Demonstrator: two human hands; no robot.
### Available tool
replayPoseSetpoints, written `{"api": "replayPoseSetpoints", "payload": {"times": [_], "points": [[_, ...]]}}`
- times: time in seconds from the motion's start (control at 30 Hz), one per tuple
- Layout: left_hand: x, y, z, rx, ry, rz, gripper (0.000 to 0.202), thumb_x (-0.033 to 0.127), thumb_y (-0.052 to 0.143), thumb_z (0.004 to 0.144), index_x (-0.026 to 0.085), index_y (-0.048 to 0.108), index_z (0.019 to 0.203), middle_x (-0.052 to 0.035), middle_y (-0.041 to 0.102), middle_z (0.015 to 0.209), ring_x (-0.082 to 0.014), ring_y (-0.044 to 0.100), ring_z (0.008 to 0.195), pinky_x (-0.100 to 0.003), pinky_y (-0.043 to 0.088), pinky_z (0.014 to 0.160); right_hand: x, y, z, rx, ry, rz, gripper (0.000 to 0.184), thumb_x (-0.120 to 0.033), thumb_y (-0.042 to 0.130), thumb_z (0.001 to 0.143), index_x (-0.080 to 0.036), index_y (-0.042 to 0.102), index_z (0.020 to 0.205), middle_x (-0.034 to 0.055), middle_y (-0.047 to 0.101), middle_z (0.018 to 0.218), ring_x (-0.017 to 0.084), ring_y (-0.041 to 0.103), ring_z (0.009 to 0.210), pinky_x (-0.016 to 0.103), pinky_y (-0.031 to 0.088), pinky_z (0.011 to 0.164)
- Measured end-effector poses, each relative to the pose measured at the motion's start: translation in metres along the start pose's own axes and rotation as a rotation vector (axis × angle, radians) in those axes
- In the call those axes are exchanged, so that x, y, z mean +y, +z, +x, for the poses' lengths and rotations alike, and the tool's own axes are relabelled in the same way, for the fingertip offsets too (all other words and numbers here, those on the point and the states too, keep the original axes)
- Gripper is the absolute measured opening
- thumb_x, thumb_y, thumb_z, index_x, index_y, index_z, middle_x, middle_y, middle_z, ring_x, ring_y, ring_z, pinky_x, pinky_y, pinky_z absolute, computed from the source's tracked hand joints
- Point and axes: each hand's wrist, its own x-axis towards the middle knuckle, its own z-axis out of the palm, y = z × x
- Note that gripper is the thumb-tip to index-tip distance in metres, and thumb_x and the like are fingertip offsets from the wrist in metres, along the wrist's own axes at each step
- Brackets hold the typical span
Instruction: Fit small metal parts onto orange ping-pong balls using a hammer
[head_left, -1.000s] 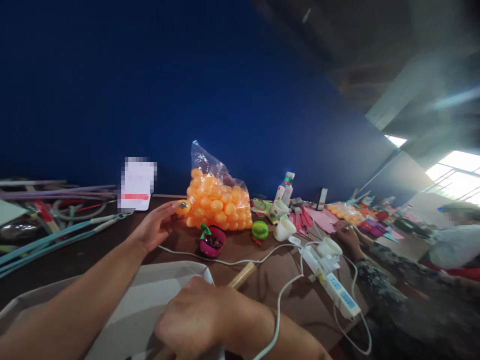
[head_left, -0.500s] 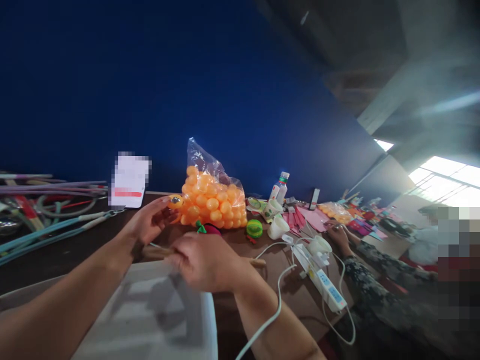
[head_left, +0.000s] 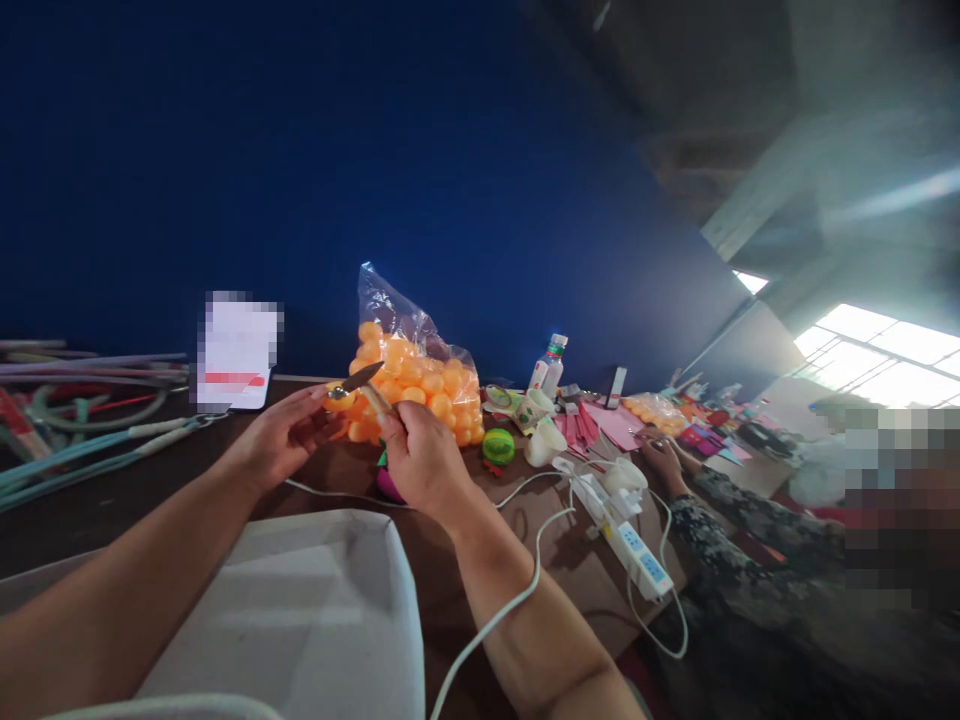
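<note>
My left hand (head_left: 281,440) pinches a small orange-yellow piece (head_left: 340,401) with a shiny silver round spot on it. My right hand (head_left: 427,455) is wrapped round the pale wooden handle (head_left: 376,398) of a tool with a dark, pointed metal head (head_left: 363,377). That head lies right at the piece; I cannot tell whether they touch. Behind both hands stands a clear plastic bag (head_left: 420,385) of orange balls. Partly hidden by my right hand is a magenta ball-like thing (head_left: 388,485) with a green top.
A white box-like surface (head_left: 322,590) fills the near side. To the right lie a green striped ball (head_left: 498,446), a bottle (head_left: 548,367), a power strip (head_left: 639,558) and white cables. A phone (head_left: 236,350) and coloured rods (head_left: 82,455) are left. A co-worker's hands (head_left: 664,462) work further right.
My right hand has lifted and turned the wooden-handled tool, bringing its metal head up to the orange-yellow piece. My left hand still holds that piece. The whole view has shifted slightly.
</note>
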Motion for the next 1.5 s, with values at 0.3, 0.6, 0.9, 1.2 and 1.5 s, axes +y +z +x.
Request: {"api": "replayPoseSetpoints", "payload": {"times": [0.3,0.6,0.9,1.2,1.5], "points": [[-0.004,-0.007,0.004,-0.049,0.014,-0.001,0.019,0.013,0.069,0.076,0.01,0.069,0.094,-0.0067,0.072,0.088,-0.0139,0.069,0.071,-0.025,0.06,0.069,0.005,0.007,0.001,0.024,-0.018,-0.105,0.02,-0.03,0.04,0.096,-0.017,0.054,0.091,0.0082,0.065,0.092,0.019,0.059,0.083,0.03,0.041,0.073],[-0.005,-0.007,0.006,-0.049,0.016,0.006,0.018,0.013,0.067,0.078,0.01,0.069,0.095,-0.0071,0.073,0.087,-0.0139,0.068,0.072,-0.025,0.059,0.069,0.004,0.01,-0.001,0.01,-0.045,-0.134,0.02,-0.03,0.04,0.096,-0.017,0.056,0.093,0.0077,0.066,0.091,0.019,0.06,0.082,0.03,0.042,0.072],[-0.004,-0.002,0.002,-0.058,0.02,0.02,0.015,0.014,0.064,0.081,0.012,0.07,0.094,-0.0066,0.073,0.085,-0.0136,0.068,0.07,-0.023,0.058,0.069,0.007,0.013,-0.002,0.038,-0.074,-0.146,0.021,-0.03,0.04,0.096,-0.016,0.057,0.096,0.0095,0.066,0.094,0.021,0.061,0.085,0.031,0.044,0.074],[-0.006,0.001,0.002,-0.059,0.023,0.021,0.017,0.014,0.067,0.078,0.011,0.07,0.095,-0.0081,0.072,0.091,-0.0147,0.069,0.075,-0.024,0.059,0.071,0.006,0.012,-0.002,0.026,-0.075,-0.156,0.021,-0.029,0.041,0.096,-0.017,0.058,0.098,0.0094,0.067,0.095,0.021,0.062,0.085,0.031,0.043,0.074],[-0.007,-0.003,0.003,-0.06,0.022,0.036,0.019,0.019,0.072,0.076,0.013,0.07,0.094,-0.0072,0.072,0.089,-0.0146,0.069,0.074,-0.024,0.059,0.071,0.005,0.011,-0.002,0.032,-0.058,-0.155,0.02,-0.029,0.042,0.096,-0.017,0.057,0.095,0.0086,0.066,0.093,0.02,0.061,0.083,0.03,0.042,0.073]]}}
